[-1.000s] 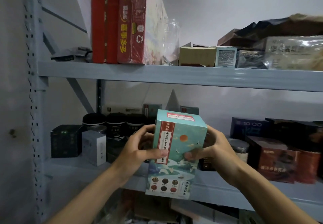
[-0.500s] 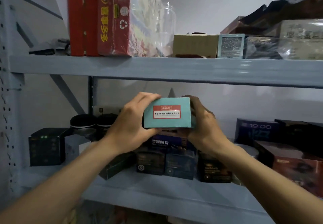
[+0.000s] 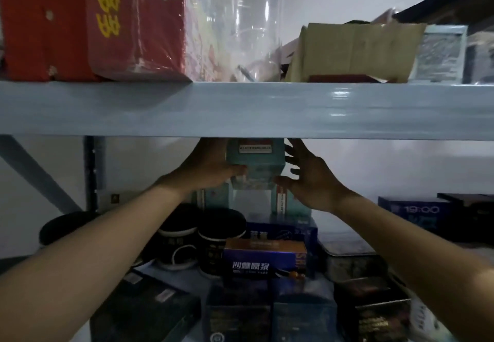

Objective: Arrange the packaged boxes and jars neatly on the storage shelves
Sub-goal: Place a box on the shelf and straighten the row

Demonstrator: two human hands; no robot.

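The teal box (image 3: pixel 255 158) sits high at the back of the lower shelf, its top edge tucked just under the front beam of the upper shelf (image 3: pixel 240 109) with almost no room above it. It stands on other teal boxes (image 3: pixel 251 197). The left hand (image 3: pixel 208 165) grips its left side, thumb curled along the lower front edge. The right hand (image 3: pixel 310 178) is just beside the right side, fingers spread and straight; whether the thumb touches the corner cannot be told. Below the forearms, black jars (image 3: pixel 187 232) and a blue box (image 3: pixel 264 259) crowd the shelf front. Open wall shows to the right of the hands.
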